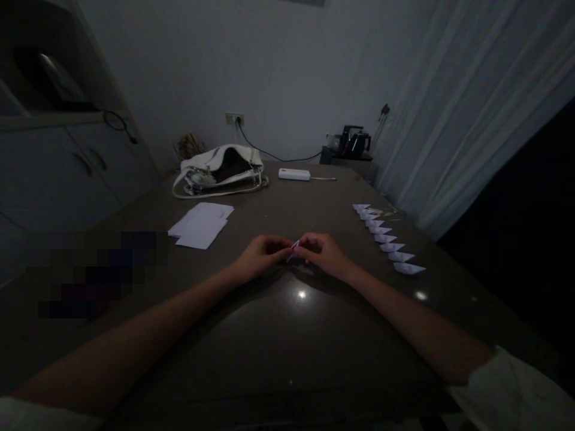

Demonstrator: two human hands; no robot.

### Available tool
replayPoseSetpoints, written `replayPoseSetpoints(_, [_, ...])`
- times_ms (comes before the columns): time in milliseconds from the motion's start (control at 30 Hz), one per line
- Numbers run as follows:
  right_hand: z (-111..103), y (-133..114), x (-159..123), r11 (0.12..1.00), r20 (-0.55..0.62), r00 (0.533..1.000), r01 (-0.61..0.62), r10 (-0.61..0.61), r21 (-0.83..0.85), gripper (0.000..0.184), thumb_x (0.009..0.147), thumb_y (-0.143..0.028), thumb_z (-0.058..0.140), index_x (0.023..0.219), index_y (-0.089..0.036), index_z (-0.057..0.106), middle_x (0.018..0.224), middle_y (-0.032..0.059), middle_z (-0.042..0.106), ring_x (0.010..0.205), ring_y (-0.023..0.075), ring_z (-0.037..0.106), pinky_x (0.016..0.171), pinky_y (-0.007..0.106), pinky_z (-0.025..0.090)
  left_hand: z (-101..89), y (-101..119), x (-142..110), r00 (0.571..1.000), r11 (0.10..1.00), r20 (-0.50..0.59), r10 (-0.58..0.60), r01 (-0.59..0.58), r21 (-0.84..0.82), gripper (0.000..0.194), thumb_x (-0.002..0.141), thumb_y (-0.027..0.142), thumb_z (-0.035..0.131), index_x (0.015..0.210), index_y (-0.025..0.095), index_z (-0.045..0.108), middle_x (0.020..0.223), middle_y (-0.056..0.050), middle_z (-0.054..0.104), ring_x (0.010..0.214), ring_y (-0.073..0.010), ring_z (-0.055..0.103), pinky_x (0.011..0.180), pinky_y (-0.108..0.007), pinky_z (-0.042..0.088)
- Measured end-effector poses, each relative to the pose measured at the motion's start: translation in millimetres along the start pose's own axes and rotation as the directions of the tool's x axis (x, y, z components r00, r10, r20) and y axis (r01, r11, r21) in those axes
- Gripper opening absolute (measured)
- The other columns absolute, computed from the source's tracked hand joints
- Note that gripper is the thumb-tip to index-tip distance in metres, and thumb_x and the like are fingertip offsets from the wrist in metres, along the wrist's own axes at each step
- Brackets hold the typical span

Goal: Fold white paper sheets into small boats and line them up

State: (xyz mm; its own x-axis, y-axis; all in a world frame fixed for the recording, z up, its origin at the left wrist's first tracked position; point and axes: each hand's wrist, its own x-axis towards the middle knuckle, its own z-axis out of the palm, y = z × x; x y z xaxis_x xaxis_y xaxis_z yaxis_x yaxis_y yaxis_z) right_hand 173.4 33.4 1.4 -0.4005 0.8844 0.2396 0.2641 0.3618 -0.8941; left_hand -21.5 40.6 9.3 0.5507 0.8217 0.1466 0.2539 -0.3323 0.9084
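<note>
A small piece of folded white paper (293, 249) is pinched between both my hands over the middle of the table. My left hand (265, 256) grips it from the left with thumb and fingers closed. From the other side my right hand (324, 252) holds it in the same kind of pinch. The fingers cover much of the paper, so its full shape is hidden. Several folded paper boats (389, 246) stand in a slanting row to the right of my right hand. Beyond my left hand lies a loose stack of white paper sheets (204, 224).
A white handbag (220, 167) rests at the table's back left. Near the back middle lies a white device (294, 174) with a strap. A dark kettle (359, 143) stands on a small stand behind the table. White curtains (431, 108) hang at the right.
</note>
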Motion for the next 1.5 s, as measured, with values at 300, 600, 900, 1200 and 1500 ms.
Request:
replayPoseSetpoints(300, [1.1, 4.8, -0.4, 1.000, -0.011, 1.000, 0.008, -0.008, 0.010, 0.016, 0.077, -0.031, 0.061, 0.079, -0.016, 0.054, 0.068, 0.0010, 0.061, 0.056, 0.0101, 0.055, 0.053, 0.022, 0.045, 2.4, -0.1, -1.5, 0.999, 0.993, -0.016, 0.035, -0.033, 0.113, 0.036, 0.081, 0.041, 0.057, 0.098, 0.011, 0.066, 0.087, -0.008, 0.070, 0.078, -0.0180, 0.065, 0.069, -0.026, 0.049])
replayPoseSetpoints(600, [-0.7, 8.4, 2.8, 0.997, -0.076, 0.995, -0.055, 0.059, 0.057, 0.013, 0.072, -0.026, 0.061, 0.075, -0.017, 0.051, 0.057, -0.0025, 0.058, 0.043, 0.0078, 0.051, 0.043, 0.019, 0.039, 5.9, -1.2, -6.0, 0.980, 0.926, -0.028, 0.195, -0.174, 0.335, 0.044, 0.076, 0.025, 0.066, 0.118, 0.017, 0.057, 0.091, -0.005, 0.065, 0.076, -0.0145, 0.061, 0.067, -0.025, 0.048])
replayPoseSetpoints(900, [-1.2, 11.9, 3.8, 0.993, -0.003, 0.998, -0.067, 0.067, 0.098, 0.018, 0.070, -0.029, 0.063, 0.071, -0.018, 0.049, 0.058, -0.0027, 0.059, 0.043, 0.0072, 0.052, 0.043, 0.019, 0.040, 6.0, 1.3, -6.9, 0.949, 0.868, 0.050, 0.311, -0.305, 0.391, 0.042, 0.079, 0.022, 0.064, 0.120, 0.019, 0.054, 0.096, -0.005, 0.058, 0.078, -0.0136, 0.058, 0.071, -0.026, 0.047])
replayPoseSetpoints(1200, [-2.0, 10.6, 2.0, 0.995, 0.050, 0.996, -0.077, 0.074, 0.063, 0.019, 0.073, -0.031, 0.064, 0.071, -0.016, 0.052, 0.059, -0.0013, 0.060, 0.048, 0.0085, 0.054, 0.047, 0.019, 0.040, 4.4, 6.2, -7.8, 0.952, 0.866, 0.038, 0.304, -0.292, 0.405, 0.027, 0.082, 0.029, 0.061, 0.106, 0.017, 0.060, 0.092, -0.004, 0.058, 0.077, -0.0143, 0.056, 0.070, -0.026, 0.045])
replayPoseSetpoints(1500, [-1.9, 4.4, 0.5, 0.995, 0.059, 0.996, -0.075, 0.072, 0.058, 0.018, 0.073, -0.030, 0.065, 0.069, -0.016, 0.054, 0.059, -0.0014, 0.060, 0.051, 0.0084, 0.055, 0.050, 0.020, 0.041, 5.3, 7.9, -7.7, 0.957, 0.883, 0.011, 0.289, -0.271, 0.383, 0.025, 0.083, 0.032, 0.060, 0.101, 0.016, 0.062, 0.090, -0.004, 0.060, 0.075, -0.0133, 0.056, 0.066, -0.024, 0.044])
